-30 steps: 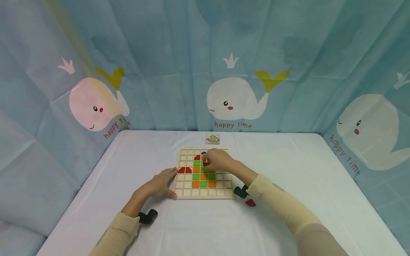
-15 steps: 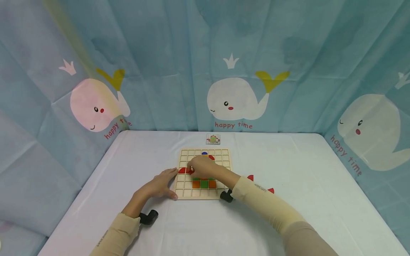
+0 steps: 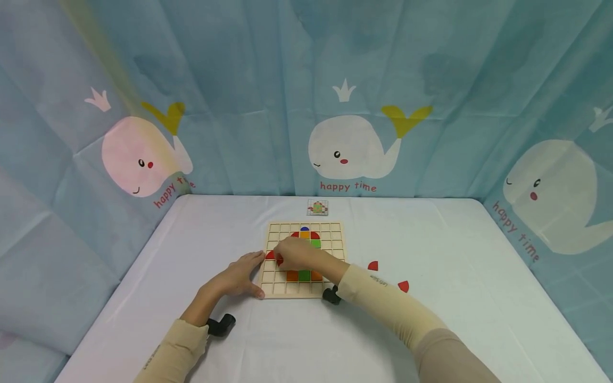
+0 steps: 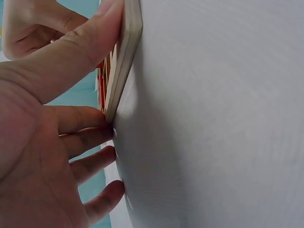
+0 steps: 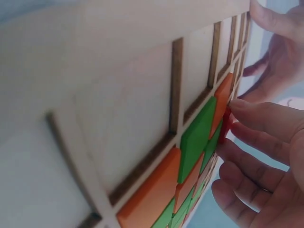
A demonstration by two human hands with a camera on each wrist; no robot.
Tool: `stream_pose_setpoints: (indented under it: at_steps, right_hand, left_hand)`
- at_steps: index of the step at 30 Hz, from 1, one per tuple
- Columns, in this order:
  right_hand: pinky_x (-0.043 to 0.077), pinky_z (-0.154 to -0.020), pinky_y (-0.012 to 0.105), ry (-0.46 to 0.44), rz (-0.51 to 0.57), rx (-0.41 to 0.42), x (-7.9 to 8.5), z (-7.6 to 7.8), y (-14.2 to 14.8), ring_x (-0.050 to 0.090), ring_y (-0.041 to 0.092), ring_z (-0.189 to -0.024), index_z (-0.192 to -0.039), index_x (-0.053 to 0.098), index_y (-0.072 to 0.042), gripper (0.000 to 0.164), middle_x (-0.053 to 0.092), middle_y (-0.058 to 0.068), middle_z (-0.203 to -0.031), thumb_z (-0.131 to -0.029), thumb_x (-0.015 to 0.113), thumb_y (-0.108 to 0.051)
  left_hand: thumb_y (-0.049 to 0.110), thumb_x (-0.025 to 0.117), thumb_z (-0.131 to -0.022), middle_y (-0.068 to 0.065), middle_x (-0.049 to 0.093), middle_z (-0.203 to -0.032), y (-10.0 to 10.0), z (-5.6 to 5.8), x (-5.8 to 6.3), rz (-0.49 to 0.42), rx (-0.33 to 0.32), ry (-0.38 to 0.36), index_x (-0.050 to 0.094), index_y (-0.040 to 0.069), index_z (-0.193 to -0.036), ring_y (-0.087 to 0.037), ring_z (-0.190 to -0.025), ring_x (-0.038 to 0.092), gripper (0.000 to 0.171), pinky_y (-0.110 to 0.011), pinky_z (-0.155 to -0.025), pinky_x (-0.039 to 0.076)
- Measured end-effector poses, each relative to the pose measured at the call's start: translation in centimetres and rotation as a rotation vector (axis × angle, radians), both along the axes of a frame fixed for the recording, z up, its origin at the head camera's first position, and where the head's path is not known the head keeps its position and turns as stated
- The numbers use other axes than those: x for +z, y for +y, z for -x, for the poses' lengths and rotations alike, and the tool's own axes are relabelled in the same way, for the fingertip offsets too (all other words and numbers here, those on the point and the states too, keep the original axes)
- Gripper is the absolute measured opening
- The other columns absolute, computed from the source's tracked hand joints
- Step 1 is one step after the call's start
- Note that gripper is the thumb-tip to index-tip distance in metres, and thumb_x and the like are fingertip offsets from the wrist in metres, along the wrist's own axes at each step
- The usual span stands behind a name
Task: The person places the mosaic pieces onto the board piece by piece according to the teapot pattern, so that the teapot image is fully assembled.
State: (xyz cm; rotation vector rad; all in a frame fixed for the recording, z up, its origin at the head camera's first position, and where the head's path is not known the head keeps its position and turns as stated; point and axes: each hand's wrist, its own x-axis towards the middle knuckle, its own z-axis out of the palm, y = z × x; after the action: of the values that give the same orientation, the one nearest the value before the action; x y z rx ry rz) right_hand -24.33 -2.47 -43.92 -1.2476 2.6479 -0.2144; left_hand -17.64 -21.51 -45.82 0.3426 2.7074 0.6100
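Note:
A pale wooden grid board (image 3: 280,288) lies on the table, with orange, green, red and blue pieces set in its cells. My right hand (image 3: 297,252) is over the board's left-middle part. Its thumb and fingers pinch a red quarter-circle piece (image 5: 225,124), down close to the grid. One red quarter-circle block (image 3: 270,255) sits in a cell at the left edge; the hand covers several pieces beside it. Along the board's left side rests my left hand (image 3: 241,274), thumb at the near corner and extended fingers against the edge, as the left wrist view also shows.
Two loose red quarter-circle pieces, one nearer the board (image 3: 373,265) and one farther right (image 3: 404,286), lie on the white tablecloth (image 3: 460,250). Behind the board is a small pattern card (image 3: 317,207). A blue whale-print curtain (image 3: 249,154) hangs at the back.
My right hand has moved left and slightly nearer across the board, with a red piece in its fingers. The arm's shift uncovers loose red pieces at the right. My left hand stays put.

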Motion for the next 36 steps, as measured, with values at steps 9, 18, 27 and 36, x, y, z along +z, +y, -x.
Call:
stream_pose_setpoints:
  at_steps: [9, 18, 27, 36]
  right_hand:
    - [0.048, -0.063, 0.015, 0.059, -0.007, 0.005, 0.2, -0.1, -0.3, 0.055, 0.006, -0.069, -0.084, 0.076, -0.015, 0.006, 0.07, -0.007, -0.079, -0.086, 0.073, -0.021]
    - [0.053, -0.072, 0.018, 0.048, -0.017, -0.007, 0.4, -0.1, -0.5, 0.061, 0.006, -0.077, -0.088, 0.077, -0.016, 0.006, 0.073, -0.006, -0.086, -0.086, 0.074, -0.021]
    - [0.053, -0.074, 0.018, 0.026, -0.013, 0.028, 0.2, 0.0, -0.5, 0.059, 0.007, -0.076, -0.089, 0.077, -0.016, 0.007, 0.073, -0.007, -0.086, -0.088, 0.072, -0.02]
    - [0.052, -0.077, 0.02, -0.065, 0.102, 0.054, 0.9, 0.5, 1.6, 0.063, 0.009, -0.085, -0.098, 0.077, -0.013, 0.015, 0.071, -0.002, -0.093, -0.092, 0.068, -0.023]
  left_hand:
    - [0.035, 0.088, -0.066, -0.021, 0.029, -0.158, -0.1, 0.0, 0.2, -0.021, -0.022, 0.009, 0.03, -0.001, -0.151, -0.043, -0.146, 0.023, 0.109, -0.065, -0.113, 0.024]
    - [0.034, 0.088, -0.067, -0.022, 0.028, -0.158, -0.2, 0.1, 0.2, -0.027, -0.028, 0.009, 0.029, -0.002, -0.151, -0.044, -0.146, 0.023, 0.109, -0.066, -0.112, 0.024]
    - [0.035, 0.088, -0.065, -0.021, 0.028, -0.159, -0.3, 0.2, -0.3, -0.008, -0.016, 0.007, 0.03, -0.001, -0.151, -0.043, -0.146, 0.023, 0.11, -0.065, -0.113, 0.024]
    - [0.035, 0.088, -0.066, -0.02, 0.027, -0.159, -0.1, 0.1, 0.1, 0.001, -0.007, 0.001, 0.029, 0.0, -0.151, -0.043, -0.147, 0.023, 0.11, -0.065, -0.113, 0.024]
